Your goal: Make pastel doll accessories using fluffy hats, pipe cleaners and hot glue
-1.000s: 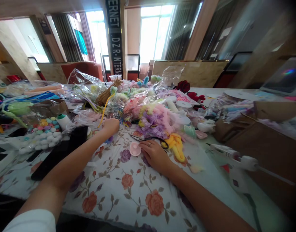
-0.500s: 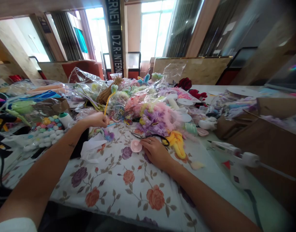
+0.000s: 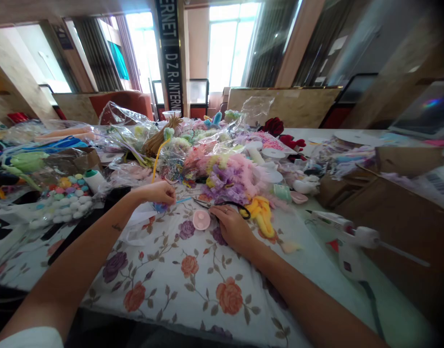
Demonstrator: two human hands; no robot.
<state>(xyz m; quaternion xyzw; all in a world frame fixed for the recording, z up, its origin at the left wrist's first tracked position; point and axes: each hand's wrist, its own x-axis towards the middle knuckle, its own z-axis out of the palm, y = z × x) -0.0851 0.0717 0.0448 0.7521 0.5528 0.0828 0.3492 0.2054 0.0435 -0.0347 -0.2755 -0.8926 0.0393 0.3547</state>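
Observation:
My left hand (image 3: 159,192) is closed above the flowered cloth, its fingertips pinching a thin light-blue strip (image 3: 184,199) that points to the right. My right hand (image 3: 232,224) lies on the cloth with fingers stretched out, by the black-handled scissors (image 3: 233,203). Its fingertips touch or nearly touch the scissors; I cannot tell which. Just left of that hand sits a small pink dish-like piece (image 3: 201,220) with rounded bumps. A yellow fuzzy bundle (image 3: 262,217) is to the right of the scissors' handles.
A heap of purple ruffled material (image 3: 227,181) and clear plastic wrapping fills the back. White pom-poms (image 3: 71,208) are at left. A glue gun (image 3: 355,241) stands at right beside a cardboard box (image 3: 395,208). The flowered cloth (image 3: 164,275) covers the front.
My left hand has moved right and slightly down, carrying the light-blue strip closer to the scissors. My right hand stays in place beside the pink piece. The view has shifted slightly.

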